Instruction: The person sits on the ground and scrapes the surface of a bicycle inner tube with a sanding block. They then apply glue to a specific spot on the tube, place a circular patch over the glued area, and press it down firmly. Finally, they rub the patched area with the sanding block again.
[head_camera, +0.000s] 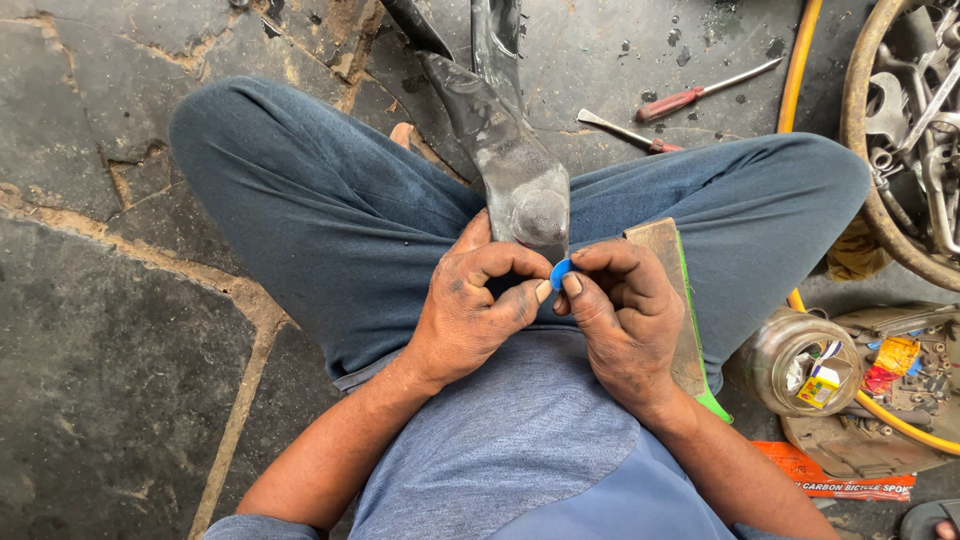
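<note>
I sit cross-legged on a stone floor. My left hand (480, 305) and my right hand (625, 315) meet in my lap, and both pinch a small round blue patch (560, 272) between thumbs and fingertips. Just beyond my fingers a black rubber inner tube (510, 160) lies draped over my leg, with a roughened grey spot (540, 215) near its end. A flat wooden block with a green edge (672, 270) rests on my right thigh, partly under my right hand.
Two red-handled screwdrivers (700, 92) (630, 132) lie on the floor ahead. At the right are a rusty rim holding metal tools (920, 120), a yellow hose (800, 60), a clear plastic jar (805, 362) and a tray of small parts (890, 400).
</note>
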